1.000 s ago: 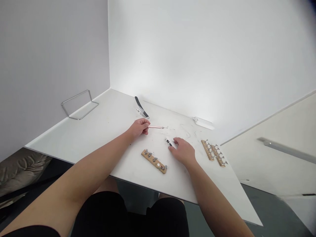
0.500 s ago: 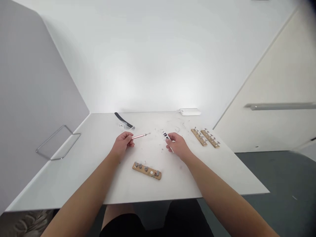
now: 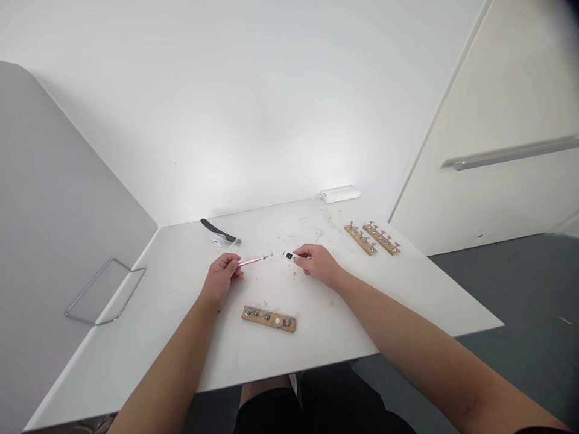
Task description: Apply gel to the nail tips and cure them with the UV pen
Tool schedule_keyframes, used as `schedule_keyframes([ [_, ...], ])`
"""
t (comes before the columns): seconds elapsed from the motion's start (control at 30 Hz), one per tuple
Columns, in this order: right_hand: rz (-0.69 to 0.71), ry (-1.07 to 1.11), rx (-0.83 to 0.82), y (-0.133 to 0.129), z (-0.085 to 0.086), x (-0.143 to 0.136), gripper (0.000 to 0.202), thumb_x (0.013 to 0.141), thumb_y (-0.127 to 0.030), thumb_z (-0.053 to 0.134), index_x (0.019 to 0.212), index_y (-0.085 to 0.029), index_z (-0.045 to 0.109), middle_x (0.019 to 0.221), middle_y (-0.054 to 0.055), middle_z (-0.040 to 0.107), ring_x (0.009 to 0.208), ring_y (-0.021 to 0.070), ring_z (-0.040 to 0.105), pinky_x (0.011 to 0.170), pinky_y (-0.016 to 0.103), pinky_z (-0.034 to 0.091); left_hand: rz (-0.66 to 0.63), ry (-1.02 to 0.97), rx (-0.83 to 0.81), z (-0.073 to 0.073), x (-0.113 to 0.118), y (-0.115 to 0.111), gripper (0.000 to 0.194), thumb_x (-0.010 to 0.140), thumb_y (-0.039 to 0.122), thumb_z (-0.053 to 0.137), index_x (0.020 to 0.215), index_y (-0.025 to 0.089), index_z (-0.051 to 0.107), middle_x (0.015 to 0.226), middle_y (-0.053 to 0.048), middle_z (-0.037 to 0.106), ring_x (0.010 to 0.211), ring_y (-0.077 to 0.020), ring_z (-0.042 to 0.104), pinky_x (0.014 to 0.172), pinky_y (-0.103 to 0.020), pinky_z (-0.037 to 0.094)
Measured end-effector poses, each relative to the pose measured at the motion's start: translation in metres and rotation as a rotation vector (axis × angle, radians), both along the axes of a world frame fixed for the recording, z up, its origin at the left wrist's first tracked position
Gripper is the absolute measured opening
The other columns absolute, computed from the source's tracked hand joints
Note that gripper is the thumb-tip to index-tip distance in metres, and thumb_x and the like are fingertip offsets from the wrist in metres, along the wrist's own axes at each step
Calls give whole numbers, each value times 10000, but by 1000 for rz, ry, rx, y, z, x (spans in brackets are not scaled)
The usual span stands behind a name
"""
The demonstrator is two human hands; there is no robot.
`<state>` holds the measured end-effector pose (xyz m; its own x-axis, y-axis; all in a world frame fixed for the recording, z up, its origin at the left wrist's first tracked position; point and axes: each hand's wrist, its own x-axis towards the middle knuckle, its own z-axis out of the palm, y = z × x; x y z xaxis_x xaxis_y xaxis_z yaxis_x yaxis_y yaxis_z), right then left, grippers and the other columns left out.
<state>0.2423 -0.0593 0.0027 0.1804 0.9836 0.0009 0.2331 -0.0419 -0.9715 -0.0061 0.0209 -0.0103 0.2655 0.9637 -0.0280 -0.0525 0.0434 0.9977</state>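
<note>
My left hand (image 3: 222,278) pinches a slim pink pen-like tool (image 3: 250,261). Its silver end points right and carries a small pale piece at the tip. In my right hand (image 3: 316,263) is a slim white device with a black square (image 3: 288,256), held between thumb and fingers. The device's front end is close to the tool's tip, with a small gap between them. Nearer to me lies a wooden strip (image 3: 269,319) with several small grey pieces standing on it and a white round spot in one place.
Two more wooden strips (image 3: 360,240) with grey upright pieces lie at the right. A black curved file (image 3: 220,231) and a clear piece with a white label (image 3: 216,242) are at the back left. A white box (image 3: 340,193) stands by the wall. A wire frame (image 3: 106,292) leans left.
My right hand has turned the white device to point left and brought it nearer the tool's tip. My left hand keeps its hold. The whole view has tilted a little.
</note>
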Motion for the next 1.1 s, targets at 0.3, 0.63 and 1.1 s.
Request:
schedule_keyframes([
  [0.3,74,-19,-25,3,0,4,160,649,-245,607,777,-181,680,607,-20,577,432,73,476,456,220,396,-41,17,34,-6,-2,4,191,691,298,618,827,188,542,518,62,496,503,-87,513,566,-222,432],
  [0.63,228,35,-149,1,8,12,412,760,-541,511,849,-165,654,664,10,555,532,93,498,464,205,409,-87,13,46,-9,-7,8,154,718,264,610,823,170,548,512,56,490,493,-86,510,575,-242,434],
  [1.1,293,107,-119,3,0,16,509,794,-583,438,921,-144,660,690,49,618,498,95,486,433,216,365,-72,30,83,-10,-7,7,161,732,264,599,849,164,553,531,49,490,510,-92,518,602,-260,438],
])
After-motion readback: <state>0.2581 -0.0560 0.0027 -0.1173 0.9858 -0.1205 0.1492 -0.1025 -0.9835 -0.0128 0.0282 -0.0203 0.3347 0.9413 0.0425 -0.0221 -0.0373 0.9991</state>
